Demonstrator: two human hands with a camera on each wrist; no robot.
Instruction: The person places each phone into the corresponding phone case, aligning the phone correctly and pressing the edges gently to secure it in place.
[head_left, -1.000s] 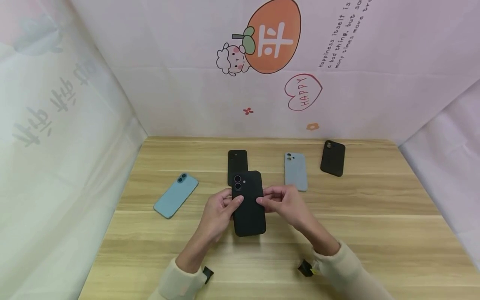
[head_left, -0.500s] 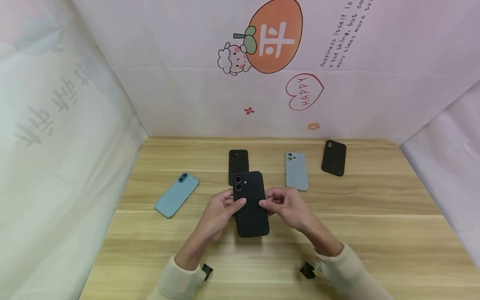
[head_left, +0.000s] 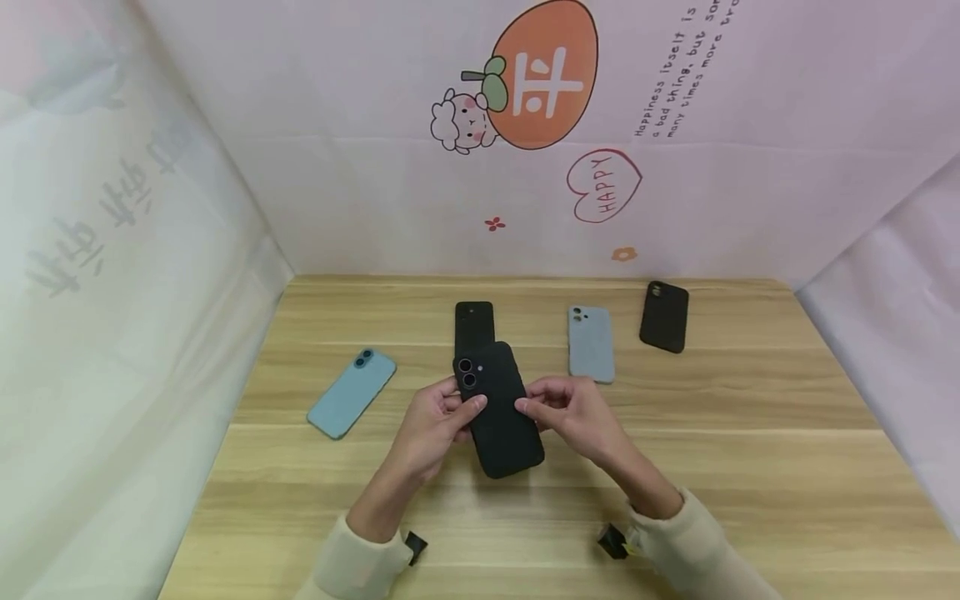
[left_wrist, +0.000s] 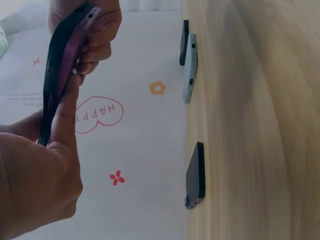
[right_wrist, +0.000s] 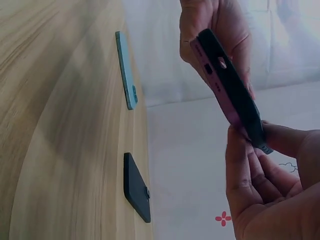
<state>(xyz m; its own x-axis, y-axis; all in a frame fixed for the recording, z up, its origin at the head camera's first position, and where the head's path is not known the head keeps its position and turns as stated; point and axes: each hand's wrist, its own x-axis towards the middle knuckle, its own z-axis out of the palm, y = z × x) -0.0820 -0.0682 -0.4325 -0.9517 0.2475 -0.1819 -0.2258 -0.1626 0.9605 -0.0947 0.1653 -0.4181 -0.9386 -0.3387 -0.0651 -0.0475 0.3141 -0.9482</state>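
Tilting between both hands [head_left: 510, 412], the black-cased phone [head_left: 498, 412] hangs above the table [head_left: 750, 467].

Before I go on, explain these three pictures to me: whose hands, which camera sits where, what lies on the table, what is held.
A person wears three cameras: one on the head, one on each wrist. The head view looks down on a wooden table. The left hand and right hand grip a black-cased phone between them, above the table. The wrist views show it edge-on, purple under the case. On the table lie a blue phone, a black case, a grey-blue case and another black case.
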